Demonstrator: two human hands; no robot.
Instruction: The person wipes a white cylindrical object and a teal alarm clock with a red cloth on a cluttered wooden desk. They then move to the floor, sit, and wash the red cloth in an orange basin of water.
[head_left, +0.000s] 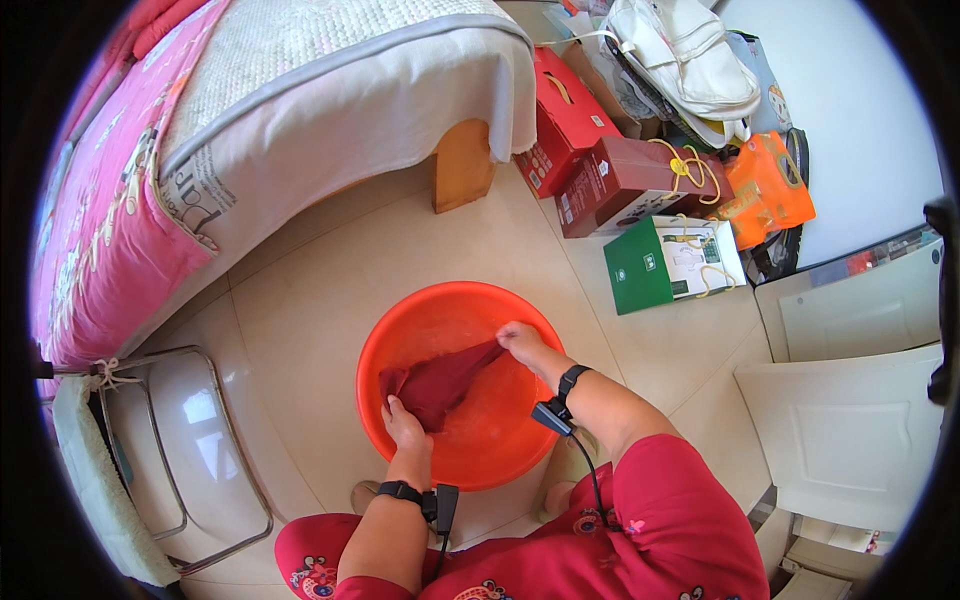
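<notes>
A round orange-red plastic basin (499, 442) stands on the tiled floor in front of me. Inside it a dark red cloth (442, 384) is stretched between my two hands. My left hand (406, 426) grips the cloth's near left end, low by the basin's left wall. At the upper right, my right hand (520, 341) pinches a drawn-out corner of the cloth close to the rim. Glints inside the basin look like shallow water, though I cannot tell its depth. Both wrists carry black straps with small cabled devices.
A bed with a pale cover (360, 135) and pink quilt (127, 255) fills the upper left. Gift boxes (637, 180), a green paper bag (637, 266) and a white backpack (682, 60) crowd the upper right. A metal-framed chair (225, 427) stands left, a white cabinet door (840, 435) right.
</notes>
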